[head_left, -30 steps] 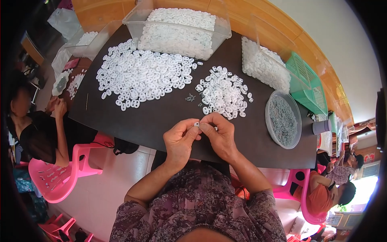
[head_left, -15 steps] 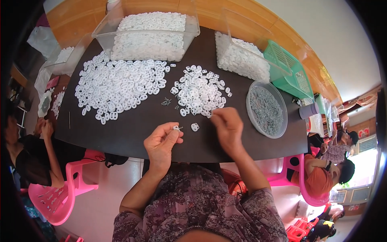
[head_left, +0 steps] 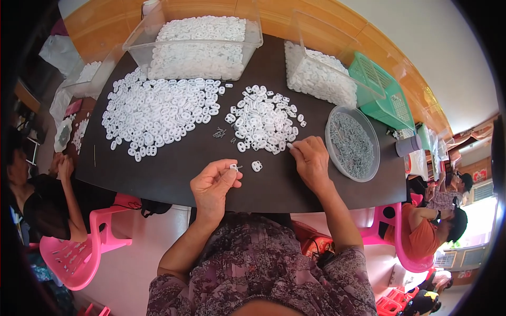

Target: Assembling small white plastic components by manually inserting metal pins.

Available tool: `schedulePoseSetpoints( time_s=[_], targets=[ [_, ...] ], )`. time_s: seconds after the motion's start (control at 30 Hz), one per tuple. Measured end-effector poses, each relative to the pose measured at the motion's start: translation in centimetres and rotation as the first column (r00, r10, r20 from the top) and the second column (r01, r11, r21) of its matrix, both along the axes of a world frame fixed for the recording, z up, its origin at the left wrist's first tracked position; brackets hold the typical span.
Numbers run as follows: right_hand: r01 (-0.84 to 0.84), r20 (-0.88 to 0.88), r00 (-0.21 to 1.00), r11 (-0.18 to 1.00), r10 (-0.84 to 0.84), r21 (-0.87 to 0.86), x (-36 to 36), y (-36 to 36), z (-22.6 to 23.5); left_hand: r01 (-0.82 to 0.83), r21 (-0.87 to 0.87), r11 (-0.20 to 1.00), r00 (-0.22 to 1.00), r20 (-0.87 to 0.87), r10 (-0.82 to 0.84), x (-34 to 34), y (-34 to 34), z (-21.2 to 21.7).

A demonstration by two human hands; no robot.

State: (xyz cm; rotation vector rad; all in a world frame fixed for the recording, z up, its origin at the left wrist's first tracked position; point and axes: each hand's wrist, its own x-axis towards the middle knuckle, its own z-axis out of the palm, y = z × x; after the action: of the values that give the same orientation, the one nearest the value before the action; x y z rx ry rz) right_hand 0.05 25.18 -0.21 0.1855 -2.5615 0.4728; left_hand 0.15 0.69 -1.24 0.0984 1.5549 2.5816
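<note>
My left hand [head_left: 213,184] is closed in a pinch on a small white plastic piece [head_left: 233,166], and a thin grey screw [head_left: 240,167] pokes out of its right side. To the right, my right hand [head_left: 314,163] pinches another white plastic piece [head_left: 290,145] between thumb and fingertips, at the lower right edge of the smaller pile of white pieces [head_left: 266,124]. One two-holed white piece [head_left: 256,166] lies alone on the dark table between my hands. Left of the smaller pile lie several loose screws [head_left: 219,132].
A larger heap of white pieces [head_left: 153,116] spreads over the left. Behind stand a clear bin [head_left: 137,50], a second clear bin [head_left: 298,26] and a green basket [head_left: 387,97]. A round tub [head_left: 376,158] of screws sits right, beside a purple-grey cup [head_left: 407,146]. People sit on both sides.
My right hand has drawn slightly right from the smaller pile, and a white piece now shows in its fingertips. My left hand keeps its hold. The view has shifted slightly.
</note>
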Motion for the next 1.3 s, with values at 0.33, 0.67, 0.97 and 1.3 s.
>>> schedulePoseSetpoints(
  time_s=[0.33,0.67,0.97,1.3],
  targets=[
    [0.218,0.407,0.808,0.425,0.427,-0.879,1.7,-5.6,3.2,0.075,0.026,0.997,0.99,0.115,-0.077,0.2,0.6,1.6],
    [0.238,0.391,0.731,0.329,0.559,-0.914,0.8,-7.7,3.1,0.033,0.055,0.998,0.999,0.027,-0.034,1.0,0.1,1.2],
    [0.254,0.414,0.732,0.346,0.542,-0.903,0.4,-8.1,3.2,0.0,-0.008,1.0,0.999,0.048,0.0,1.0,-0.3,1.0],
    [0.253,0.421,0.718,0.355,0.554,-0.9,0.2,-8.4,3.1,-0.021,0.014,1.0,0.998,0.064,0.02,0.9,-0.5,0.8]
  ],
)
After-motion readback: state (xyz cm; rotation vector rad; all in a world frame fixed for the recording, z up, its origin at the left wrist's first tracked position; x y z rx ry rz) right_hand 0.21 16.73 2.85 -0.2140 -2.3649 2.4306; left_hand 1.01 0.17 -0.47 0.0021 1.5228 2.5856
